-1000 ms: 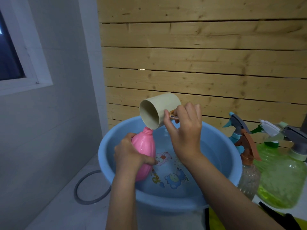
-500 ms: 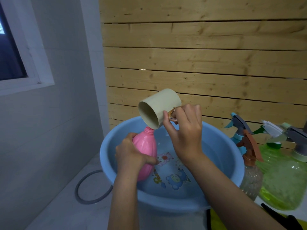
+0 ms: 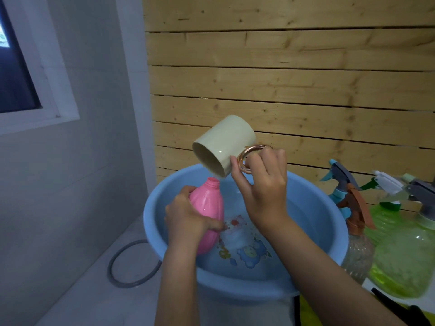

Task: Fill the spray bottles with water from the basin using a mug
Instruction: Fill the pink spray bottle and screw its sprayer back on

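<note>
- Nearest, at bottom right edge: yellow sheet [image 3: 308, 311] and black item [image 3: 400, 309], both cut off by the frame; kind cannot be told.
- Blue plastic basin [image 3: 324, 222] directly ahead, holding shallow water [image 3: 237, 238] over a cartoon print [image 3: 249, 251] on its floor.
- Left hand [image 3: 188, 220] inside the basin's near-left rim, fingers and thumb wrapped round the belly of the pink bottle [image 3: 209, 205].
- Pink bottle uncapped, neck up and leaning slightly right, lower end below rim level; contact with the water cannot be told.
- Right hand [image 3: 261, 189] raised over the basin, thumb and curled fingers pinching the copper ring handle [image 3: 249, 158] of the cream mug [image 3: 221, 144].
- Mug tipped steeply, mouth facing down and left, lower lip just above the pink bottle's open neck; pale thread of water seen between lip and neck.
- Just right of the basin, touching or nearly touching its wall: clear bottle [image 3: 357, 255] with brown trigger head, upright.
- Behind it, blue trigger head [image 3: 339, 175] of a further bottle, body mostly hidden.
- Further right: green bottle [image 3: 400, 255], upright, crowded against the clear one, with white, green and grey trigger heads [image 3: 423, 191] above; which head on which bottle not clear.
- On the floor left of the basin: grey hose ring [image 3: 131, 264], partly hidden behind the basin.
- Rear: pale plank wall [image 3: 282, 78] of horizontal slats.
- Upper left: white-framed window [image 3: 56, 90], dark pane.
</note>
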